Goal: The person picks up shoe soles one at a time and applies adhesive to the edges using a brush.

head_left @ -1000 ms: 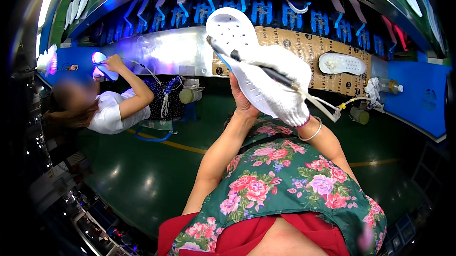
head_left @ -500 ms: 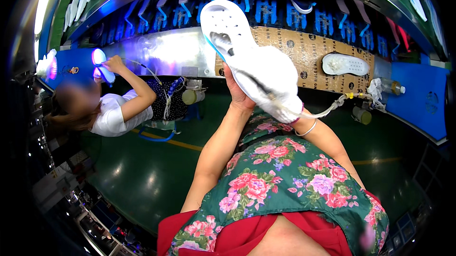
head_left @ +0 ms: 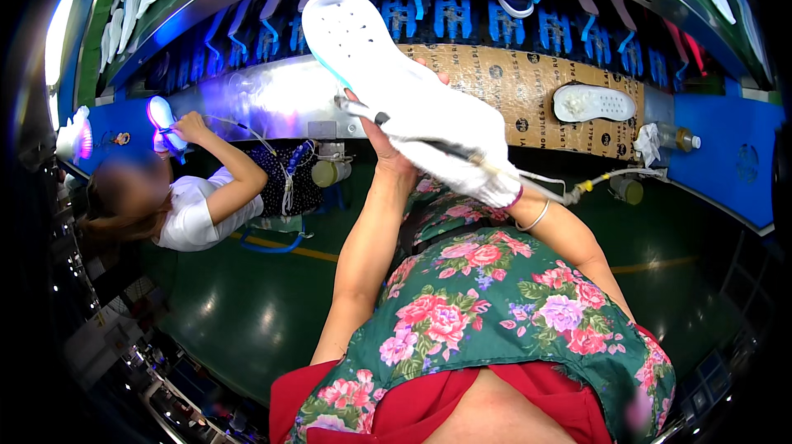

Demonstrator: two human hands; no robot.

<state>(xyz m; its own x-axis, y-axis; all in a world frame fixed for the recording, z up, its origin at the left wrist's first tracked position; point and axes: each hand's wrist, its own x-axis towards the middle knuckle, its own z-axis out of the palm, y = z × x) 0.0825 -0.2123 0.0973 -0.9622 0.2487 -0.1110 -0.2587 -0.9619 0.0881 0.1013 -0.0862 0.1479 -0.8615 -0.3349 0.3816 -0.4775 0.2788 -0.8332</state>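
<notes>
A white shoe sole (head_left: 351, 36) with small holes and a light blue edge is held tilted over the front of the bench. My left hand (head_left: 391, 149) grips it by its near side, thumb on this side and fingertips showing past the far edge. My right hand (head_left: 474, 126), in a white knitted glove, is closed around a slim tool (head_left: 382, 118) with a dark band. Its narrow tip reaches the sole's left edge; whether it touches cannot be made out. A pale hose (head_left: 549, 182) runs from the tool past my right wrist. The glove hides the sole's near end.
Another white sole (head_left: 594, 104) lies on the printed cardboard (head_left: 495, 102) covering the bench. Beyond hang several insoles on blue racks (head_left: 452, 19). A bottle (head_left: 683, 140) and crumpled white cloth (head_left: 648, 142) stand right. At left, a co-worker's hand (head_left: 191, 126) works on a lit sole.
The sole and both my hands have shifted left. My right hand has turned, so the tool now lies flatter, its tip out by the sole's left edge instead of over its middle.
</notes>
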